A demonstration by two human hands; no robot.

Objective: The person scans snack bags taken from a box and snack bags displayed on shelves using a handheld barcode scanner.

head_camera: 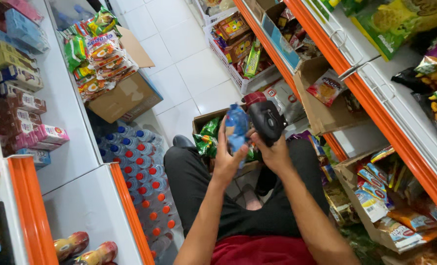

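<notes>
I sit in a shop aisle, looking down at my lap. My left hand (227, 159) holds up a small blue snack packet (237, 126). My right hand (273, 153) grips a black handheld price-label gun (266, 118) with a dark red top, its head right beside the packet. Just beyond my hands, an open cardboard box (202, 121) on the floor holds green snack packets (207, 138).
An orange-edged white shelf unit (375, 105) with snack bags and boxes runs along the right. On the left stand another shelf (66, 110), a cardboard box heaped with noodle packets (123, 98) and packs of bottled water (145, 172). White floor tiles (179, 73) lie ahead.
</notes>
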